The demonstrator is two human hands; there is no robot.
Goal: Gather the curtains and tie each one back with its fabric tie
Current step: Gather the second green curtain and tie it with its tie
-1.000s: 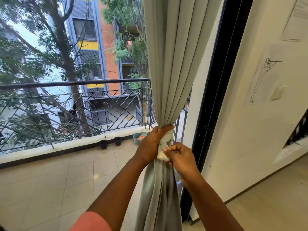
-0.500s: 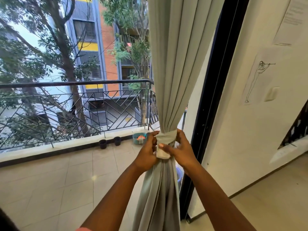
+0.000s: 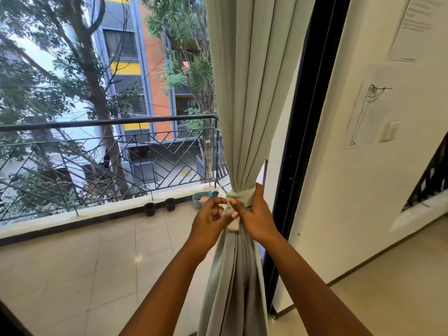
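A pale grey-green curtain (image 3: 252, 93) hangs gathered into one bunch beside the black door frame. A fabric tie (image 3: 242, 197) of the same cloth wraps round the bunch at its narrowest point. My right hand (image 3: 254, 214) grips the bunch at the tie, thumb across the front and fingers round the right side. My left hand (image 3: 209, 219) sits just left of the bunch, its fingers curled, with the fingertips at the tie's pale loose end (image 3: 232, 218). Whether those fingers pinch the end is hidden.
The black door frame (image 3: 305, 117) stands right of the curtain, then a white wall with a drawing (image 3: 366, 110) and a switch (image 3: 389, 131). Beyond the glass lies a tiled balcony with a black railing (image 3: 109, 122), two dark pots (image 3: 160, 206) and a teal bowl (image 3: 202, 198).
My left hand has come off the side of the bunch and moved left, fingers now curled at the tie's loose end. My right hand has stayed on the tie.
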